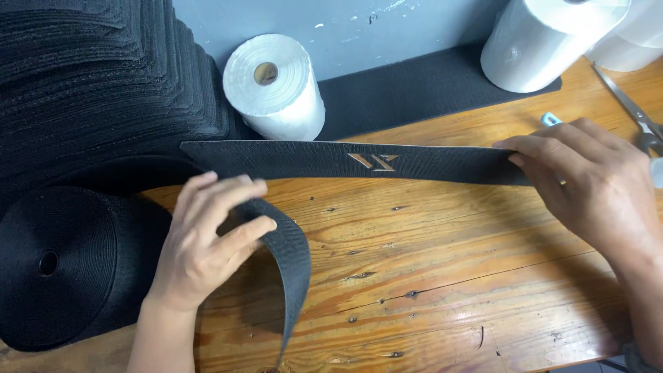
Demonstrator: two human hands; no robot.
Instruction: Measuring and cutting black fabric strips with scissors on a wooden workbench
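A long black textured strip [311, 159] with a small tan emblem in its middle is stretched flat above the wooden table [428, 276]. My right hand [594, 183] pinches its right end. My left hand [207, 238] grips a narrower black webbing band [293, 269] that curls under my fingers and hangs down toward the table's near edge. The strip's left end runs behind my left hand.
A tall stack of black strips [90, 83] fills the back left, with a big black webbing roll [55, 266] below it. A white tape roll [276, 86] lies behind the strip. Clear film rolls [545, 41] stand at back right, scissors [632, 110] beside them.
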